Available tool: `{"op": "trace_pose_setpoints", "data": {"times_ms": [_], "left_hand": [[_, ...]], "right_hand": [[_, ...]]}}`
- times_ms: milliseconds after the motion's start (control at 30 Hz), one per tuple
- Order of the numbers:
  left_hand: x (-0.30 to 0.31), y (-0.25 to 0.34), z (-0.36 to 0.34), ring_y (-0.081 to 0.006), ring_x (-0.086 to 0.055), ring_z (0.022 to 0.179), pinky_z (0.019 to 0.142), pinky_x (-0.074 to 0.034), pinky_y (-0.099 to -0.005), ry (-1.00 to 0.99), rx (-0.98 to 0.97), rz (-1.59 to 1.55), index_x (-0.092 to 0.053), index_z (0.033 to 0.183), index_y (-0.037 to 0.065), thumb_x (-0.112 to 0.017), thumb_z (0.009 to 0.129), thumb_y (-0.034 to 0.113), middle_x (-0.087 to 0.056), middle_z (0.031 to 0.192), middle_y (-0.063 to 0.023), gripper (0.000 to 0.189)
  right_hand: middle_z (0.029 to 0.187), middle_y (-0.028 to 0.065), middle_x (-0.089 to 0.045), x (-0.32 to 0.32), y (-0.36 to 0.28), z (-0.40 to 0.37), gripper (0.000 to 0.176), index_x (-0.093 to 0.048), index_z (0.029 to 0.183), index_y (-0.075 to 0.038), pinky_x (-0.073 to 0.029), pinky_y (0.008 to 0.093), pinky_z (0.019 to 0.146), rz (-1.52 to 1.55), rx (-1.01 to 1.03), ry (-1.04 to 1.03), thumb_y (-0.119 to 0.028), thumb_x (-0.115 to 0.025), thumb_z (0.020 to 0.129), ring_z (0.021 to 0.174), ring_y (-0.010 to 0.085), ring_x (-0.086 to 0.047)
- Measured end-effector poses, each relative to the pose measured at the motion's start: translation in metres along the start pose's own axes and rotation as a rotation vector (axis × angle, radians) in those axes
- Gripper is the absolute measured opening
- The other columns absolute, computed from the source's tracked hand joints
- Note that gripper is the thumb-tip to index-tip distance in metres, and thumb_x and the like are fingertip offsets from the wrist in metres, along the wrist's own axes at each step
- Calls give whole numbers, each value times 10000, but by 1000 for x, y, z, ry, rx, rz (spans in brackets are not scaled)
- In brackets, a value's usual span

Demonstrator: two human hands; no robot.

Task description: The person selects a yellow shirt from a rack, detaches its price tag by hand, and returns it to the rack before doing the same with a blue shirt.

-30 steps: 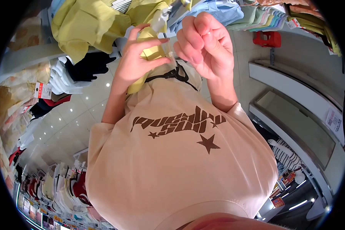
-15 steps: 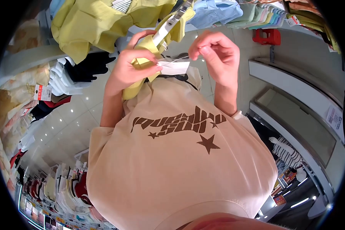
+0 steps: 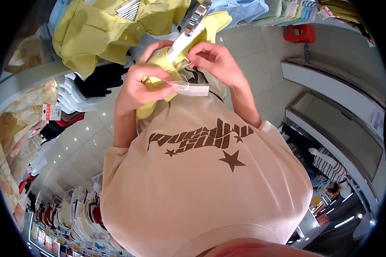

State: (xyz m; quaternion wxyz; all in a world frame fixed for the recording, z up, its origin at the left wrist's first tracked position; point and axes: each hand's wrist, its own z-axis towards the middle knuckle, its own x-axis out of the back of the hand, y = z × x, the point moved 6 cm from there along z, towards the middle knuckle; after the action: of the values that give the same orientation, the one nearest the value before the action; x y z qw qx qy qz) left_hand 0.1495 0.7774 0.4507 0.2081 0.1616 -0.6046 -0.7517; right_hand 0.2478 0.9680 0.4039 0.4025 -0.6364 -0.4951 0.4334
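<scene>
The thumb and forefinger of the left hand (image 3: 138,83) are clamped on the left end of a white tag (image 3: 198,89), just above the middle of the frame. The tag's long axis runs nearly level, left to right, its free end pointing right. The fingertips of the right hand (image 3: 221,64) are together and look pinched on a thin white string (image 3: 186,62), above the tag, so the tag lies below these fingertips; the left hand is nearer, touching it. Around the left hand hangs a yellow cloth (image 3: 162,59), with a white bar (image 3: 182,46) slanting up to the right to a metal clip (image 3: 197,18). Beyond the 2 hands, more yellow clothes (image 3: 96,34) fill the upper left, and a red stool (image 3: 299,33) stands upper right.
</scene>
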Motion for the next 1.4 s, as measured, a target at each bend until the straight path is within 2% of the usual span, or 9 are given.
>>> {"op": "trace_pose_setpoints", "data": {"times_ms": [100, 300, 400, 600, 800, 1033, 1133, 1233, 1400], "left_hand": [[2, 1, -1, -386, -549, 1387, 1126, -448, -437, 26, 17, 11, -797, 847, 38, -897, 682, 92, -550, 1478, -282, 200], [3, 16, 7, -368, -588, 1343, 1121, -456, -421, 3, -17, 34, -813, 901, 42, -901, 678, 102, -580, 1446, -278, 248], [0, 15, 7, -341, -617, 1308, 1096, -474, -413, 67, -37, 48, -816, 926, 47, -902, 716, 93, -600, 1424, -249, 231], [-14, 19, 15, -333, -644, 1266, 1026, -513, -405, 128, -16, 254, -802, 959, 56, -874, 823, 74, -634, 1369, -205, 156], [-12, 26, 17, -333, -666, 1212, 1009, -520, -396, 243, -78, 353, -784, 950, 53, -897, 804, 65, -651, 1344, -198, 185], [-12, 18, 14, -319, -664, 1210, 1012, -515, -393, 339, -13, 289, -775, 955, 41, -880, 821, 50, -660, 1309, -214, 170], [-12, 20, 13, -330, -642, 1254, 1037, -500, -394, 340, 3, 285, -778, 969, 35, -848, 842, 28, -659, 1320, -231, 145], [-5, 14, 9, -338, -609, 1311, 1074, -473, -392, 330, 20, 266, -775, 982, 20, -817, 861, 15, -652, 1347, -245, 128], [-5, 18, 9, -335, -582, 1348, 1110, -438, -391, 318, 57, 166, -766, 990, -3, -801, 879, 22, -639, 1378, -255, 120]], "right_hand": [[1012, 88, -751, 5, 3, 2, 109, -711, 1101, 30, -570, 279, 758, 204, 87, -9, -54, -675, 1043, 876, 144, -722], [1012, 112, -770, 3, 0, -2, 110, -722, 1096, 28, -590, 270, 736, 351, 33, -5, -48, -659, 1047, 844, 137, -732], [942, 97, -777, -2, -14, -5, 124, -748, 1085, 25, -569, 281, 740, 399, 27, 21, -73, -713, 1018, 792, 132, -698], [991, 132, -778, -11, -20, -8, 94, -728, 1084, 31, -602, 267, 720, 393, 102, 23, -22, -669, 1035, 809, 143, -727], [979, 107, -778, -18, -41, -15, 101, -753, 1078, 57, -599, 294, 749, 190, 237, 74, 30, -707, 993, 862, 167, -748], [901, 71, -780, -30, -63, -23, 123, -766, 1030, 3, -598, 268, 740, -342, 546, 239, 24, -779, 910, 798, 118, -737], [942, 77, -782, -29, -63, -25, 110, -759, 1058, 18, -598, 278, 764, -327, 532, 215, 19, -758, 948, 822, 127, -732], [992, 84, -777, -29, -53, -24, 106, -742, 1092, 41, -597, 287, 797, 29, 357, 167, 14, -726, 991, 865, 136, -729], [1017, 89, -770, -28, -48, -24, 105, -727, 1104, 61, -602, 297, 831, 29, 271, 141, 11, -701, 1016, 899, 144, -727]]}}
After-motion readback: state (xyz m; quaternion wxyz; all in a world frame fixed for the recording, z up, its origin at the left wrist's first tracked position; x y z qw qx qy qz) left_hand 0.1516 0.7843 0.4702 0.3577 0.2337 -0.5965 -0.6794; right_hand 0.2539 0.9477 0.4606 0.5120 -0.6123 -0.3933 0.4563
